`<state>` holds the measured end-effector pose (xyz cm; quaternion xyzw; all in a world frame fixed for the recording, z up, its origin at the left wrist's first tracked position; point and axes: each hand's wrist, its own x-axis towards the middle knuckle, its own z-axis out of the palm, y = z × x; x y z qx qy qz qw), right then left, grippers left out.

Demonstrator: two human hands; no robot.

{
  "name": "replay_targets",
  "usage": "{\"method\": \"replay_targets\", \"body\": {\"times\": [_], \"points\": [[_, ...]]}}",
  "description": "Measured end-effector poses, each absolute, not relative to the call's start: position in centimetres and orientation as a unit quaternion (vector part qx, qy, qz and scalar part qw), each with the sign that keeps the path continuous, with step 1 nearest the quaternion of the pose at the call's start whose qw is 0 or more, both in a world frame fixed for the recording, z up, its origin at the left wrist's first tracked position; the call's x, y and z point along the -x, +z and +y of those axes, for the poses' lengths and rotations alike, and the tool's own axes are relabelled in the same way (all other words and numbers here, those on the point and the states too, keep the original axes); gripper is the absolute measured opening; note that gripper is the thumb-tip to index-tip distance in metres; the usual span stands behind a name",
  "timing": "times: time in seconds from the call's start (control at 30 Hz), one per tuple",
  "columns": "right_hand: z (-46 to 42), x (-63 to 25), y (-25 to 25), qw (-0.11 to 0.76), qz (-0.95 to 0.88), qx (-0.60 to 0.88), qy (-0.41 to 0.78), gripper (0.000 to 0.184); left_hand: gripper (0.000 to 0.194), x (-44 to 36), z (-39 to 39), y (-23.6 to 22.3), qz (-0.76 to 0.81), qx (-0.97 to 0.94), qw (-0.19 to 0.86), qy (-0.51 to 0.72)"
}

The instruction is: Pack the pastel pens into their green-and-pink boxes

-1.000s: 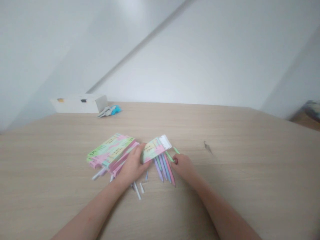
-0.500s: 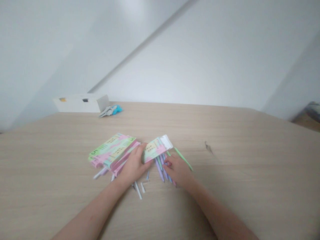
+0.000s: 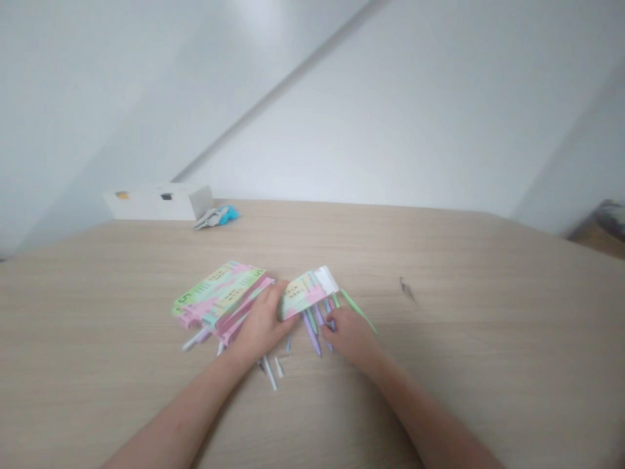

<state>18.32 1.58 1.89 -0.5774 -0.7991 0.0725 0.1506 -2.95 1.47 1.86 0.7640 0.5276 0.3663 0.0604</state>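
Shifted slightly right, the right hand curls at the pens, grip unclear. The left hand pinches the packet.

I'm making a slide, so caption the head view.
Left hand steadies a pastel box as right hand reaches among pastel pens.

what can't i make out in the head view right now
- Right hand: its curled fingers hide whether it grips a pen.
- Pens: upper ends hidden by the small packet; some lower parts by the right hand, so no sure count.
- Stacked packets: small print too blurred to read.
- Dark object on the table's right: too small and blurred to name.
- Dark item far right: cut off by the picture's edge.
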Motion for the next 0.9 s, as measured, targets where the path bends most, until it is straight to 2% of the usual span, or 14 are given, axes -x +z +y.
{"method": "replay_targets", "body": {"times": [0.4, 0.6, 0.9], "points": [[1.3, -17.0, 1.6, 0.116, -0.782, 0.610, 0.046, 0.023, 0.057, 2.8, 1.3, 1.9, 0.515, -0.778, 0.059, 0.356], [1.4, -17.1, 1.7, 0.138, -0.778, 0.610, 0.062, 0.019, 0.057, 3.0, 1.5, 1.5, 0.503, -0.788, 0.037, 0.352], [3.2, -19.6, 2.1, 0.276, -0.664, 0.633, 0.287, 0.016, 0.059, 3.3, 1.7, 1.2, 0.494, -0.793, 0.017, 0.357]]}}
